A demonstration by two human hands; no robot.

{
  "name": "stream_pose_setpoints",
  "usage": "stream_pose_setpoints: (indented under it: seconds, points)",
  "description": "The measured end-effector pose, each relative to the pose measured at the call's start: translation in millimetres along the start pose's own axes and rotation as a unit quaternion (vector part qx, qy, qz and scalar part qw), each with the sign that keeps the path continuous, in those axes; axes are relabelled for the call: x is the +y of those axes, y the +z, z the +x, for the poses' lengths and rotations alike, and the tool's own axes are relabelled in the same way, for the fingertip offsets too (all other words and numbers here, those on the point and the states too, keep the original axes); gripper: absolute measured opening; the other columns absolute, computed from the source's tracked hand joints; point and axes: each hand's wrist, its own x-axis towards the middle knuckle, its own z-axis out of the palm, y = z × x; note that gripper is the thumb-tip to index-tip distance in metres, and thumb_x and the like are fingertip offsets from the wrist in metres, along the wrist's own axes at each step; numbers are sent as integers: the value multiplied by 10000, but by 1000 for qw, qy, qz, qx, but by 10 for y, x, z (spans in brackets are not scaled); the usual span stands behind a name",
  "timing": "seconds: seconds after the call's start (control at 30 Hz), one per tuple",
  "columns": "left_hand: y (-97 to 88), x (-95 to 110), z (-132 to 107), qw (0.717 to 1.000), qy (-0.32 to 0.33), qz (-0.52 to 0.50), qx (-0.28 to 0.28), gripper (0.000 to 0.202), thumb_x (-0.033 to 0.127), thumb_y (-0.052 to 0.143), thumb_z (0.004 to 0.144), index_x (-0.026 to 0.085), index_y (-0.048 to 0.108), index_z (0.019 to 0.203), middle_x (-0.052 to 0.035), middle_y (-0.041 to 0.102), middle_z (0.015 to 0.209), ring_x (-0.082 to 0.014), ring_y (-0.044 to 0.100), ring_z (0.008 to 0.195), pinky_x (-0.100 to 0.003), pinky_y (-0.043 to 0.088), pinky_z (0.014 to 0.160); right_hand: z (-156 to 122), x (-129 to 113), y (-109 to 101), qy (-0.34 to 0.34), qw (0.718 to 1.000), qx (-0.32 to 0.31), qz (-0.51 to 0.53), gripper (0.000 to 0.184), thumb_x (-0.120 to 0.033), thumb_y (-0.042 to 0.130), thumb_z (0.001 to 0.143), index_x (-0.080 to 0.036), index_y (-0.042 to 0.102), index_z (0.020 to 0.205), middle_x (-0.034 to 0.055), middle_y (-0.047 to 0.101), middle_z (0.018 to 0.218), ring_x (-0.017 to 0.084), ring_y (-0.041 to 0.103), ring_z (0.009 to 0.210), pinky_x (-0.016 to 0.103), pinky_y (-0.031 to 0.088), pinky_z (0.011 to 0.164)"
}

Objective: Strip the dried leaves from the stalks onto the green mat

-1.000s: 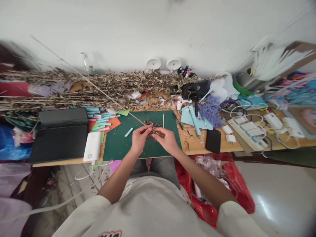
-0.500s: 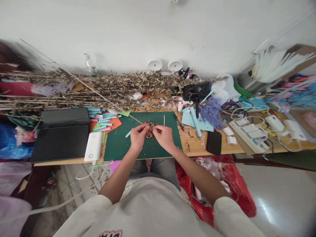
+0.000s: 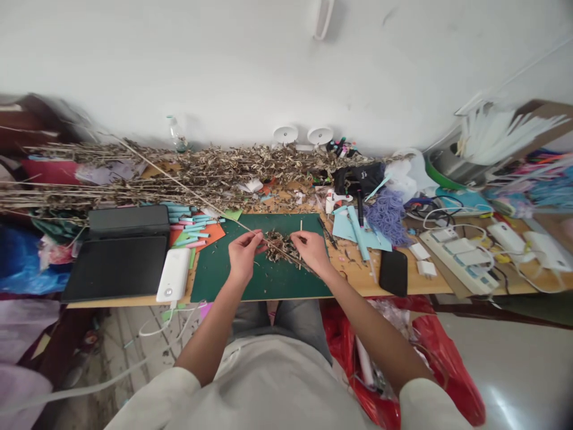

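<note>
Stalk (image 3: 188, 188) slants from upper left to frame centre, pinched by the left hand (image 3: 242, 255), the grip of the right hand (image 3: 312, 249) impossible to tell; sharp bending could snap its dry-looking length.

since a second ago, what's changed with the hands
The left hand moved left and the right hand right, off the stalk, baring more of the leaf pile. The left hand still pinches the stalk; the green mat stayed put.

Soft indoor light, glare on floor (image 3: 505, 364), edges stretched, seemingly blurred
</note>
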Motion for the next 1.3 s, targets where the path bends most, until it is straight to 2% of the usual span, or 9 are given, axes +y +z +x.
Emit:
stream_pose_setpoints:
  seconds: [0.17, 0.27, 0.37, 0.43, 0.53, 0.67, 0.77, 1.17, 1.3]
  points:
    - [2, -15, 0, 1000, 19, 8, 5, 347, 378, 798, 620, 119, 718, 836, -31, 661, 692, -124, 638, 627, -231, 550, 563, 106, 63, -44, 31, 995, -88, 25, 319, -294, 566, 844, -177, 684, 1116, 96, 728, 1006, 225, 682, 919, 356, 507, 842]
    - [-1, -17, 15, 999, 29, 21, 20, 350, 389, 791, 623, 125, 715, 840, -29, 654, 711, -125, 633, 626, -228, 545, 544, -85, 4, -111, 3, 993, -94, 78, 326, -353, 568, 855, -186, 682, 1110, 90, 722, 1012, 203, 681, 896, 326, 521, 808]
    - [0, -15, 37, 998, 38, 30, 30, 341, 396, 780, 636, 129, 703, 835, -29, 645, 735, -121, 625, 629, -226, 544, 540, -324, -104, -128, -39, 988, -118, 90, 479, -426, 683, 766, -217, 636, 1194, 60, 724, 964, 184, 678, 803, 282, 530, 712]
    - [13, -21, 38, 998, 43, 31, 36, 320, 405, 772, 647, 134, 682, 791, -23, 629, 719, -118, 616, 629, -217, 537, 539, -421, -173, -86, -65, 991, -99, 57, 503, -417, 714, 739, -236, 634, 1201, 49, 726, 943, 178, 665, 748, 282, 519, 696]
    - [51, -46, -10, 998, 52, 19, 36, 310, 421, 759, 663, 154, 653, 778, -19, 630, 760, -114, 608, 658, -213, 537, 555, -447, -237, 10, -80, 996, -33, 37, 283, -357, 615, 829, -236, 699, 1072, 48, 732, 916, 174, 650, 700, 285, 499, 695]
    - [107, -113, -161, 998, 5, 5, -57, 355, 400, 763, 667, 175, 683, 929, -36, 671, 872, -123, 626, 714, -264, 563, 650, -409, -270, 93, -59, 995, -19, 76, 237, -359, 548, 869, -223, 710, 977, 22, 711, 746, 160, 618, 589, 255, 462, 585]
    - [127, -165, -250, 996, -24, -1, -89, 309, 373, 781, 648, 154, 702, 851, -46, 688, 850, -139, 638, 728, -293, 566, 701, -399, -286, 119, -51, 992, -38, 106, 236, -383, 530, 875, -219, 699, 902, 7, 672, 649, 155, 603, 551, 246, 453, 555]
    - [-15, -47, -91, 1000, 0, 10, -24, 375, 416, 797, 614, 140, 711, 854, -43, 684, 794, -129, 639, 673, -281, 565, 651, -125, -87, 74, 3, 993, 20, 118, 241, -367, 528, 850, -208, 700, 794, 26, 684, 641, 184, 648, 564, 272, 504, 562]
    - [-41, -44, -81, 1000, 10, 15, -21, 381, 416, 785, 632, 139, 706, 881, -35, 668, 767, -119, 629, 663, -259, 562, 631, 87, 42, 77, 5, 998, 0, 61, 235, -363, 587, 824, -199, 724, 924, 61, 738, 820, 216, 691, 735, 314, 529, 706]
